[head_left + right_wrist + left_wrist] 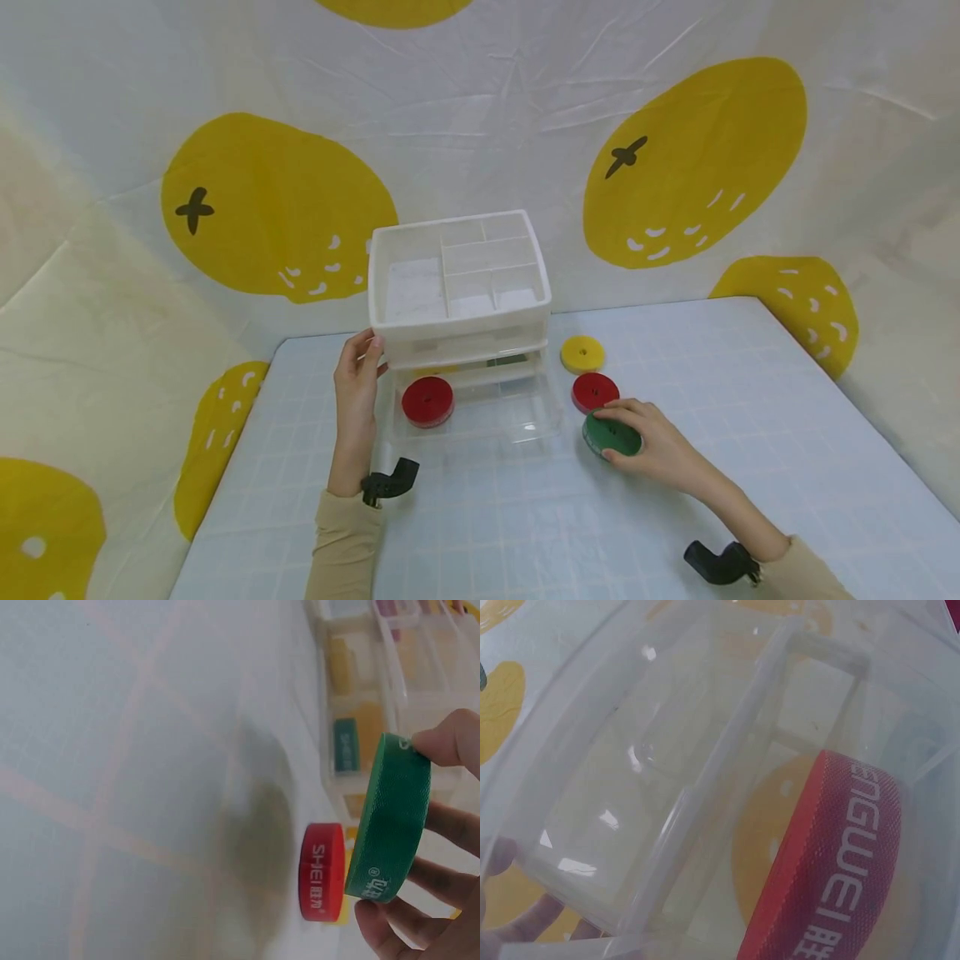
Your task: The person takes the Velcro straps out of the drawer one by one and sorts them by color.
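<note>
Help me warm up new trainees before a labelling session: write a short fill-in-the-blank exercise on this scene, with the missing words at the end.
1. The right hand holds a flat, round, ____ roll of woven tape.
2. In the head view, the left hand is at the ____ side of the white plastic drawer unit.
3. In the lowest clear plastic drawer lies one round ____ reel.
4. Of the three round tape rolls right of the unit, the ____ one is farthest from the person.

Missing words: green; left; red; yellow.

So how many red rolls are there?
2: one red roll in the open clear drawer, another red roll on the table next to the green roll. Others could be hidden inside.
</note>
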Tool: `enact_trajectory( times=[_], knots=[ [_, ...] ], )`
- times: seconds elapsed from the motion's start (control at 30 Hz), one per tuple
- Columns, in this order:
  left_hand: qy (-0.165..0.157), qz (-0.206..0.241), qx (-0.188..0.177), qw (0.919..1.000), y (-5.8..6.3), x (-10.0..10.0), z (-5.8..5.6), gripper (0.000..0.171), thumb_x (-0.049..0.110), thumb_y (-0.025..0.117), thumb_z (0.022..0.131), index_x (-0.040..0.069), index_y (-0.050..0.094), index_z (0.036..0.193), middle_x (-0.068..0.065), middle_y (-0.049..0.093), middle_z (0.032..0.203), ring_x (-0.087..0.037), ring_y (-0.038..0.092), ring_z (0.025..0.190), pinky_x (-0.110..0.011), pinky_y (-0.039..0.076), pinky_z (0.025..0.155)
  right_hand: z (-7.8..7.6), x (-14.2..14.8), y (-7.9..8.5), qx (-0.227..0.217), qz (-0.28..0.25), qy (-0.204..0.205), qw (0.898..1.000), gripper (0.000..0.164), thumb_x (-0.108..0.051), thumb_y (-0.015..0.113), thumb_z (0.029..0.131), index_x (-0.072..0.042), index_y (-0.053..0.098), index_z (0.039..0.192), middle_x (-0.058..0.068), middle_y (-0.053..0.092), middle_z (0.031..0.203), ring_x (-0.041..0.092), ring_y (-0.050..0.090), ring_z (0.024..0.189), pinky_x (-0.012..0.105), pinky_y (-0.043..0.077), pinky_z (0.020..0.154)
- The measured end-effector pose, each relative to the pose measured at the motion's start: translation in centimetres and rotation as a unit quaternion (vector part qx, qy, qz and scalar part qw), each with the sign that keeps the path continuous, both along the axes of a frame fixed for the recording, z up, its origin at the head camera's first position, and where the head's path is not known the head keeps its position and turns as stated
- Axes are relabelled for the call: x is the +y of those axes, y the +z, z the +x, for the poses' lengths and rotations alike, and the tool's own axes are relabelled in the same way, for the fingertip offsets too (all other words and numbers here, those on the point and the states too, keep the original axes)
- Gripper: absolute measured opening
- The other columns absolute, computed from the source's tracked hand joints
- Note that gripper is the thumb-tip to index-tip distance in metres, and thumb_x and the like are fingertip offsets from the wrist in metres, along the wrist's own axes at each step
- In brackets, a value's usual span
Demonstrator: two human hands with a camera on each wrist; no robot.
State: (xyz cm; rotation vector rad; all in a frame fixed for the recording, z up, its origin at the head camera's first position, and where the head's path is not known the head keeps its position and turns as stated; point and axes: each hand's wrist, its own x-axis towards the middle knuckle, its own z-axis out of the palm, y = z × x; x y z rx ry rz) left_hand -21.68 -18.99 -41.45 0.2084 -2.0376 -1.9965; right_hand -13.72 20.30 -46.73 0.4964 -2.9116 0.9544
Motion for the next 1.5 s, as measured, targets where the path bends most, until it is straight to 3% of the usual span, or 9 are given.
enact_trajectory(
  times=[0.37, 0.73, 1.23, 1.5],
  knots=[
    [0.0, -0.003, -0.003, 1.0, -0.1, 0.0, 0.0, 0.042, 0.04, 0.057, 0.095, 0.016, 0.054, 0.13, 0.007, 0.053, 0.116, -0.015, 0.052, 0.103, -0.023, 0.049, 0.091, -0.6, 0.3, -1.4, -0.005, 0.034, 0.008, 0.999, 0.046, -0.023, 0.078, 0.077, -0.016, 0.065, 0.12, 0.013, 0.057, 0.125, 0.031, 0.051, 0.109, 0.047, 0.055, 0.079],
    [-0.006, 0.003, -0.004, 1.0, 0.2, 0.0, 0.2, 0.044, 0.039, 0.056, 0.096, 0.015, 0.052, 0.132, 0.007, 0.053, 0.116, -0.015, 0.051, 0.106, -0.034, 0.046, 0.099, -0.9, 0.5, -2.0, -0.014, 0.051, 0.02, 0.998, 0.046, -0.024, 0.079, 0.076, -0.016, 0.065, 0.119, 0.012, 0.058, 0.124, 0.031, 0.051, 0.109, 0.047, 0.055, 0.079],
    [-0.006, 0.006, -0.001, 1.0, 0.0, 0.0, 0.2, 0.043, 0.039, 0.056, 0.096, 0.015, 0.052, 0.131, 0.007, 0.052, 0.117, -0.017, 0.051, 0.105, -0.038, 0.045, 0.102, -1.0, 0.4, -2.4, -0.016, 0.077, 0.026, 0.997, 0.05, -0.025, 0.081, 0.075, -0.015, 0.064, 0.121, 0.011, 0.055, 0.126, 0.028, 0.05, 0.109, 0.041, 0.057, 0.079],
    [0.001, -0.006, -0.006, 1.0, 0.0, 0.1, 0.1, 0.043, 0.041, 0.055, 0.095, 0.016, 0.053, 0.13, 0.008, 0.053, 0.117, -0.015, 0.051, 0.104, -0.029, 0.048, 0.096, -1.1, 0.4, -2.6, -0.02, 0.088, 0.022, 0.996, 0.054, -0.026, 0.083, 0.073, -0.014, 0.063, 0.122, 0.012, 0.055, 0.126, 0.027, 0.051, 0.108, 0.042, 0.057, 0.081]
  ],
)
